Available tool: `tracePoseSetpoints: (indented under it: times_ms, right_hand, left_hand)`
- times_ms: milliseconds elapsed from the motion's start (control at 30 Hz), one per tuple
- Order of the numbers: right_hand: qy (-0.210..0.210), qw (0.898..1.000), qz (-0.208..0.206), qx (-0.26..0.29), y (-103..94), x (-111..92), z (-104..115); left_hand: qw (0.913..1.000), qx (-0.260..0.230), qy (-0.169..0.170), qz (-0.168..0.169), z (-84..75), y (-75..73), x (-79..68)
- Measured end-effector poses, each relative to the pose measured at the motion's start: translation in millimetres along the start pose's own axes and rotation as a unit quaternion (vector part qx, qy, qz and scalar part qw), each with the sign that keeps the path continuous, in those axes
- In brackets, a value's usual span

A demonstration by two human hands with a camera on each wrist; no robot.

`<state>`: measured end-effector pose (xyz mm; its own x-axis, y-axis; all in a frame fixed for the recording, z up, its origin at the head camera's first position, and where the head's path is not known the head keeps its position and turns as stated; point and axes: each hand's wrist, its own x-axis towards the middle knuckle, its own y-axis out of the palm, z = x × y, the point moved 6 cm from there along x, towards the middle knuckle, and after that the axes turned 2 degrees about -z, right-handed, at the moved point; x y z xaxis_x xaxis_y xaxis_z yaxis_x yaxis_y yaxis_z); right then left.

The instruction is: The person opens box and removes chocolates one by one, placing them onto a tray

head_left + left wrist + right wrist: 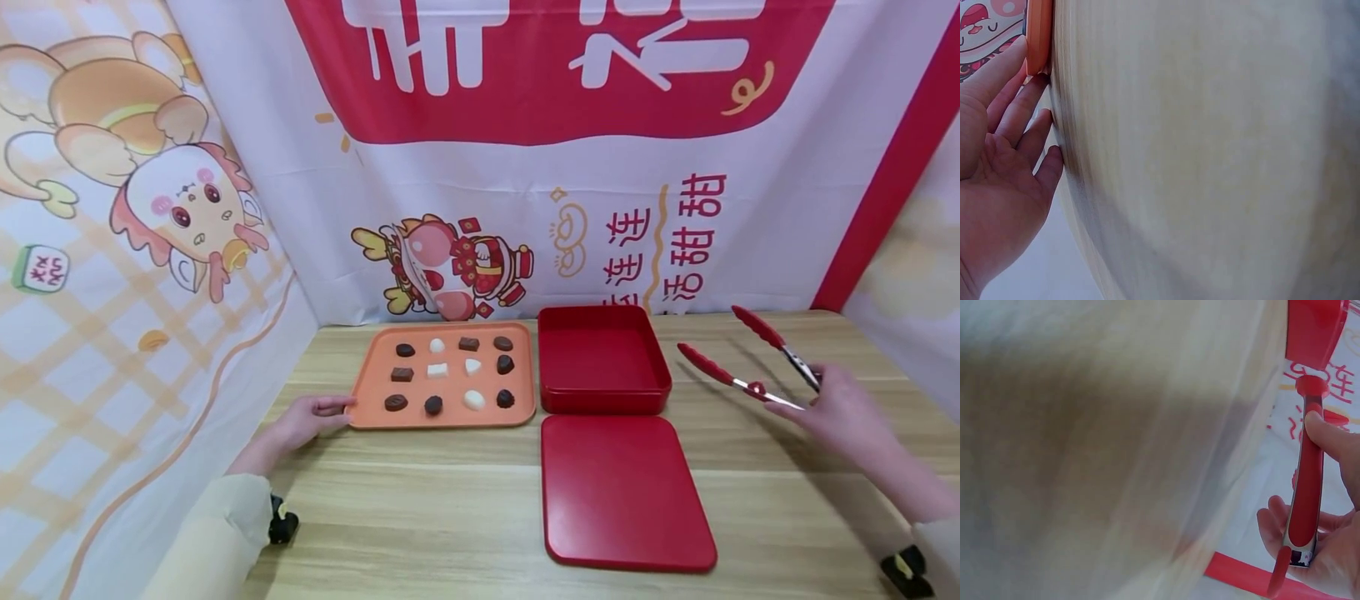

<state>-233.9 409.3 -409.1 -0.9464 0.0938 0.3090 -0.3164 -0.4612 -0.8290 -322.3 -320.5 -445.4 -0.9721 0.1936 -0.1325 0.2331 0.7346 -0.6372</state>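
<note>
My left hand (311, 419) is at the left edge of an orange tray (442, 422), its thumb and fingertips pinching the rim. In the left wrist view, the left hand (1007, 156) meets the tray's corner (1038, 37). Spread over the tray are several chocolates, dark ones such as a round piece (432, 405), brown ones and white ones such as an oval piece (474, 400). My right hand (843, 412) grips red-tipped metal tongs (757, 390) above the table, their arms spread apart with nothing between them. In the right wrist view, the thumb presses along the tongs' red handle (1307, 487).
Right of the tray stands an open red box (606, 402) with nothing in it. Its flat red lid (626, 492) lies in front of it on the wooden table (405, 517). Printed cloth (450, 183) hangs behind and along the left side.
</note>
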Motion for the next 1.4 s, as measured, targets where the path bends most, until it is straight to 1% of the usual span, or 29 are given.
tracePoseSetpoints:
  times_ms: [200,367,433,600,667,833,1067,1233,1400]
  right_hand:
    - [0.017,0.999,0.035,0.007,10.0,-0.4,-9.2]
    - [0.018,0.999,0.046,0.002,11.2,1.6,-11.6]
    - [0.024,0.998,0.055,-0.001,10.9,2.5,-12.6]
    - [0.051,0.994,0.099,-0.012,14.3,0.5,-18.4]
    - [0.055,0.993,0.107,-0.019,16.9,-0.6,-21.6]
    - [0.06,0.992,0.111,-0.029,21.3,-0.5,-28.3]
    - [0.07,0.988,0.129,-0.045,22.0,2.1,-31.7]
    - [0.074,0.985,0.145,-0.055,21.5,2.0,-30.3]
    - [0.067,0.986,0.14,-0.06,19.1,1.8,-25.3]
  left_hand:
    - [1.0,-0.003,-0.001,0.002,0.6,0.4,-0.7]
    - [1.0,-0.006,0.0,0.001,0.1,0.2,-1.1]
    - [1.0,-0.009,-0.002,0.0,-0.2,0.2,-1.1]
    - [0.9999,-0.01,-0.004,-0.001,-1.3,0.7,-1.6]
    - [1.0,-0.009,-0.003,-0.001,-1.0,1.3,-1.8]
    - [1.0,-0.009,-0.004,-0.002,0.9,2.7,-1.6]
    - [1.0,-0.006,-0.006,-0.002,0.0,1.7,-1.2]
    - [1.0,-0.001,-0.006,-0.001,0.3,0.1,-1.7]
    - [1.0,0.002,0.002,0.001,0.4,-2.2,-1.1]
